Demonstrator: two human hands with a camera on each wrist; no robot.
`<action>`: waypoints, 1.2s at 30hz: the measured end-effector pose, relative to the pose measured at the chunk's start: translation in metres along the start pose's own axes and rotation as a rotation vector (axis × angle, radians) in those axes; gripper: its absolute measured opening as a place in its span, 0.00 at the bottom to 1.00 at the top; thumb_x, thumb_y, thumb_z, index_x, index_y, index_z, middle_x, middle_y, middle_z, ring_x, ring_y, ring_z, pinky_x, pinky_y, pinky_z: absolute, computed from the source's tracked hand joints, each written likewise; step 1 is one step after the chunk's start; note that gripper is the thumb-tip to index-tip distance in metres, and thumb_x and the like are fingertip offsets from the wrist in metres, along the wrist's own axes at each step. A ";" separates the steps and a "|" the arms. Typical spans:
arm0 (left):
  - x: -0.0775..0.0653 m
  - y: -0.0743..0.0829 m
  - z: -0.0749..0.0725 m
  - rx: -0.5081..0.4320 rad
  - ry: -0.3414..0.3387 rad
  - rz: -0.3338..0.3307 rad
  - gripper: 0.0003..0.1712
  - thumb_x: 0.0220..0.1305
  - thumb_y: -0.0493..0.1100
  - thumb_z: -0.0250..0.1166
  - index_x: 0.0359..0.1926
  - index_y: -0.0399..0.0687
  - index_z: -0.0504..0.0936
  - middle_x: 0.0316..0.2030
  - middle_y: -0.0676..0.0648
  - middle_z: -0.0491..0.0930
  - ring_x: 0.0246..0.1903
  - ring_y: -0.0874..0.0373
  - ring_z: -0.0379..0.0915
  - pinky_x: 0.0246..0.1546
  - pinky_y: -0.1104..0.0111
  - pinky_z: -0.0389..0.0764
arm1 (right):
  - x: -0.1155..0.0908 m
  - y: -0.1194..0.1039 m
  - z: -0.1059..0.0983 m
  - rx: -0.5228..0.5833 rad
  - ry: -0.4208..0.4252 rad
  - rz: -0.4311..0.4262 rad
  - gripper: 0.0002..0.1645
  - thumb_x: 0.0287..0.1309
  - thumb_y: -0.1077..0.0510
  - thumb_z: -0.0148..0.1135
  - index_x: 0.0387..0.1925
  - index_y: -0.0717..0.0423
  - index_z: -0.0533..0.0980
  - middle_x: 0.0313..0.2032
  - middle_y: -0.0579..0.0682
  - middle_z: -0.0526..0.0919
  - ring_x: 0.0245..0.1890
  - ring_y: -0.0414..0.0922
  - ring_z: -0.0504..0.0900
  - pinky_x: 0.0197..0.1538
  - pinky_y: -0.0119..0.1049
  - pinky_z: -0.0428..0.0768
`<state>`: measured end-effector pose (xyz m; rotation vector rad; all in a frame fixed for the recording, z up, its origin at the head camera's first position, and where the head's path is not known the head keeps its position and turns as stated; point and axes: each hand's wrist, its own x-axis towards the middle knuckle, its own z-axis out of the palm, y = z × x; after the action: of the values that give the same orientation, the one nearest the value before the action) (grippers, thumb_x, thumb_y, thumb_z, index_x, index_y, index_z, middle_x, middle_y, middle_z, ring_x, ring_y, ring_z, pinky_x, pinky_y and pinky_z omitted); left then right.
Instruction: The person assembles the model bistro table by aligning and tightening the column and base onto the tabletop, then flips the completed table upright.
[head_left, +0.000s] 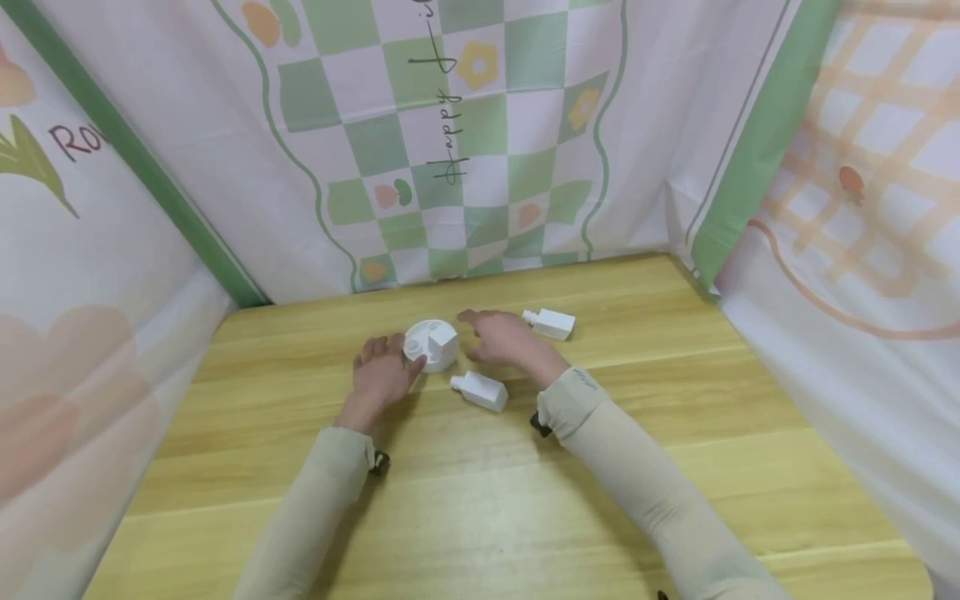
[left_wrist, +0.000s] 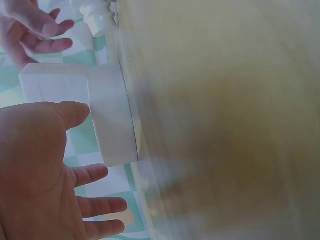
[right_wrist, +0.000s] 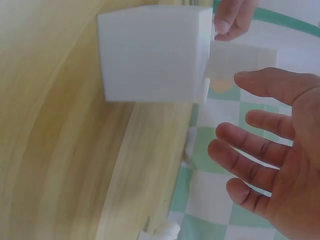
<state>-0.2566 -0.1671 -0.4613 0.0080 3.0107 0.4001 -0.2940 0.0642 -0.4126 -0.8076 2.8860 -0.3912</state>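
Observation:
A low round white holder (head_left: 438, 360) with hollows in its top stands on the table, and a boxy white piece (head_left: 444, 336) rises from its right side. My left hand (head_left: 381, 372) is at the holder's left, its thumb tip right at the wall and its fingers spread. To the right of the holder, my right hand (head_left: 504, 335) holds nothing, with fingers loosely extended. One white square bottle (head_left: 482, 391) with a narrow neck lies on its side in front of the holder, below the right hand. A similar bottle (head_left: 552, 323) lies just beyond the right wrist.
The wooden table (head_left: 480, 517) reaches back to a green-checked curtain (head_left: 480, 150). Printed cloth hangs on both sides, with a green strip (head_left: 772, 150) down the right back corner. Both forearms, in light sleeves, come in from the near side.

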 end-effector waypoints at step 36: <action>0.001 0.001 -0.004 0.027 -0.011 0.022 0.34 0.77 0.60 0.44 0.78 0.60 0.53 0.75 0.33 0.55 0.75 0.34 0.46 0.72 0.35 0.55 | -0.009 0.018 0.000 0.013 0.004 0.024 0.37 0.64 0.47 0.61 0.72 0.48 0.64 0.53 0.53 0.85 0.53 0.50 0.83 0.56 0.49 0.81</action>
<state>-0.2585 -0.1675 -0.4575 0.0448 3.0069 0.3605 -0.2948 0.0840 -0.4172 -0.7706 2.8907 -0.4098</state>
